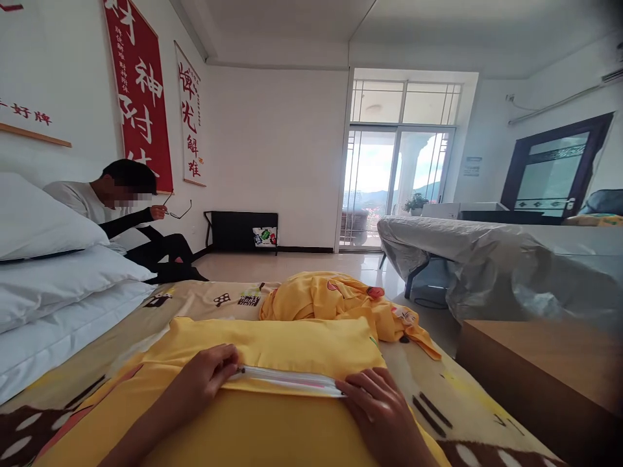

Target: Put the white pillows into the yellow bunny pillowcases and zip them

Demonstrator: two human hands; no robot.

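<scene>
A yellow zippered cloth cover (296,340) lies spread over the bed in front of me, two of its corners at the far side. Across it runs a white zipper (292,378), its opening gaping slightly between my hands. My left hand (211,373) is closed in a pinch at the zipper's left end, by a small dark part that looks like the slider. At the right end, my right hand (377,399) has its fingers bent together over the cover's edge. What lies under those fingertips is partly hidden.
Bunched yellow patterned cloth (326,295) lies beyond the cover. White pillows (68,285) are stacked at left, near a seated person (126,214) holding glasses. A brown wooden box-like piece (545,363) stands at right, before a plastic-covered table (487,253).
</scene>
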